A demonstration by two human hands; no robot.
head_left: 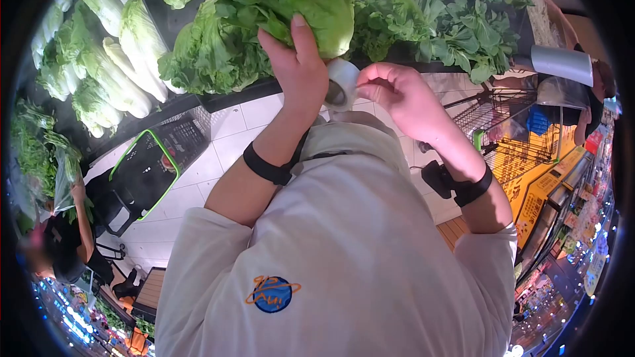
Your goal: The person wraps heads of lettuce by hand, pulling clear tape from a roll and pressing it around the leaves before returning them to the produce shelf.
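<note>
My left hand (pixel 297 69) presses against a head of green lettuce (pixel 297 0), with thumb and a finger showing on its leaves; the other fingers are hidden. The lettuce's pale base points down toward me. Just below that base, between my hands, is a whitish roll of tape (pixel 344 79) with a brown core. My right hand (pixel 400 96) is closed in a pinch at the roll's right edge. Whether the left hand also touches the roll is hard to make out.
Leafy greens (pixel 456 13) and napa cabbages (pixel 112 59) fill the display shelf (pixel 178 106). A black shopping basket cart (pixel 145 172) with green trim stands at left, near another person (pixel 79 231) holding bagged greens. At right are a wire cart (pixel 496 119) and a yellow stand (pixel 529 198).
</note>
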